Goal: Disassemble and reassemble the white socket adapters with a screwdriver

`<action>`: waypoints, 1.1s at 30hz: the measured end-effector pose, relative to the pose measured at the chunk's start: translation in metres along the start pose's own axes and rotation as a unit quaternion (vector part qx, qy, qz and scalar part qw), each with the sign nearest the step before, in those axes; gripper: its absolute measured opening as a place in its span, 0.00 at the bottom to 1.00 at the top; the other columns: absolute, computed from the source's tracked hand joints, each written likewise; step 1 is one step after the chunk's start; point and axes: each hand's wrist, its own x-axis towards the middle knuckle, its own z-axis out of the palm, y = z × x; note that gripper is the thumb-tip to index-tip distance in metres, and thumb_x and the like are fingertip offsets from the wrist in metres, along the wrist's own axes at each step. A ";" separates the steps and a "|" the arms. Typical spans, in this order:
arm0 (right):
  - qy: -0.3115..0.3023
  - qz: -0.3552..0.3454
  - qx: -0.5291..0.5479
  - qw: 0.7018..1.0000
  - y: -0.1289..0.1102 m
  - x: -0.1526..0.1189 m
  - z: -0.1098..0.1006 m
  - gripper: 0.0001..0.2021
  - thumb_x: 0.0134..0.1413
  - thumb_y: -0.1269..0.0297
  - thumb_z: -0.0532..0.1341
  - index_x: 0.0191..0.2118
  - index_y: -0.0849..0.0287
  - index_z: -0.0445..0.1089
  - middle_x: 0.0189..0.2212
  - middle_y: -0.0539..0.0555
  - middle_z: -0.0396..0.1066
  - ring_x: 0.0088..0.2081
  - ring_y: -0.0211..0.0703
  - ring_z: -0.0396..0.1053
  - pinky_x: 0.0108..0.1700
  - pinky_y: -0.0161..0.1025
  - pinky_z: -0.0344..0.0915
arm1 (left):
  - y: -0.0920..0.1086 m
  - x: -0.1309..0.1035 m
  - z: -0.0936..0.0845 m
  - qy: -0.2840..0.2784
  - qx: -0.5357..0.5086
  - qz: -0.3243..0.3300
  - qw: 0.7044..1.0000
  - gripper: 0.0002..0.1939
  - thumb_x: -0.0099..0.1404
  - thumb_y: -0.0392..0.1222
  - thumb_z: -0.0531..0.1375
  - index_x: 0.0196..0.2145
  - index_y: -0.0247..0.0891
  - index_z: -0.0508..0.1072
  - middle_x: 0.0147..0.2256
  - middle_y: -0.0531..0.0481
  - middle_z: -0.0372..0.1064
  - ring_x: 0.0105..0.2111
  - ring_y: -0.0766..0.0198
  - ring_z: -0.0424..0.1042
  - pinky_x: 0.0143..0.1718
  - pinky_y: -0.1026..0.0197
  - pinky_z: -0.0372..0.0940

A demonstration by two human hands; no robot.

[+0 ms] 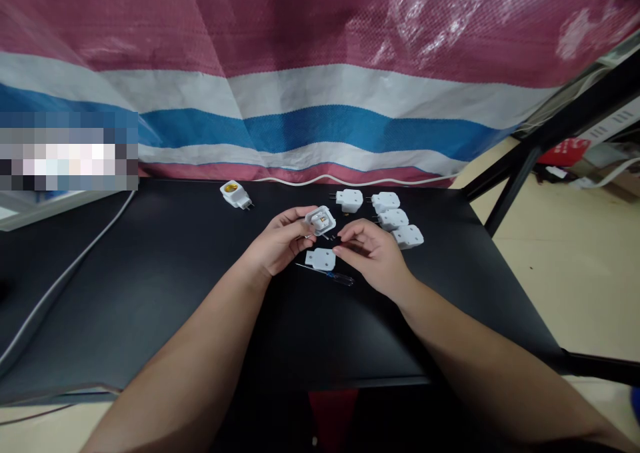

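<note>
My left hand [285,240] is closed around an opened white plug-in lamp socket housing [321,220], whose hollow inside with small metal parts faces up. My right hand [370,248] hovers just right of it, fingers curled and thumb apart from the index finger; whether something tiny sits between them I cannot make out. Small dark bits, perhaps screws [331,237], show between the hands. Below the housing lies a white cover plate [321,259] with holes, close to my right thumb. A small screwdriver [340,278] with a blue clear handle rests in front of the cover.
Several white plug-in sockets [393,219] lie right of my hands, with another [349,200] behind. One socket with a gold-coloured inside [233,190] lies back left. A striped plastic sheet [320,93] hangs behind the black table [165,280]. A grey cable [70,276] crosses the left side.
</note>
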 end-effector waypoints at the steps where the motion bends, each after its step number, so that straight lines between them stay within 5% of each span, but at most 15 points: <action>1: -0.001 -0.010 -0.010 1.000 0.000 0.000 0.000 0.09 0.57 0.66 0.74 0.39 0.53 0.74 0.42 0.52 0.73 0.42 0.42 0.77 0.50 0.47 0.80 | 0.000 0.000 0.000 0.001 0.001 -0.001 1.000 0.21 0.53 0.25 0.71 0.45 0.34 0.83 0.34 0.50 0.81 0.24 0.72 0.76 0.28 0.73 0.75; 33: 0.025 -0.021 -0.055 0.998 0.001 -0.002 0.001 0.09 0.58 0.64 0.73 0.43 0.52 0.78 0.43 0.54 0.73 0.46 0.47 0.78 0.53 0.52 0.83 | -0.006 0.000 -0.003 -0.030 0.056 0.043 0.997 0.21 0.53 0.28 0.74 0.46 0.35 0.82 0.35 0.50 0.82 0.26 0.72 0.76 0.31 0.70 0.74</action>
